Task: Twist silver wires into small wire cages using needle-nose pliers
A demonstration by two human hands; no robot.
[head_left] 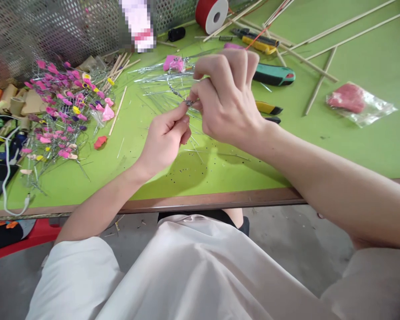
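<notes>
green covers the tabletop (353, 146), which ends in a brown wooden edge at the near side, with perforated metal mesh (53, 26) standing along the far left. over the middle of it, the left hand (165, 138) and the right hand (226, 98) meet just above the surface, each pinching one end of a small twisted piece of silver wire (189, 102) between thumb and fingertips; the remaining fingers of the right hand are curled above the pinch. the wire is held in the air between the two hands, touching both, above a loose spread of thin silver wires (163, 82) lying on the tabletop. a heap of wire stems with pink and yellow tips (62, 111) sits at the left, with a single pink piece (100, 142) lying just beside its near edge. a spool of red cord (211, 13) stands at the far side, near a yellow utility knife (258, 42). a green-handled tool (275, 75) lies just right of the right hand. thin wooden sticks (320, 80) cross the far right, and a clear bag of pink material (356, 102) rests well apart at the right.
</notes>
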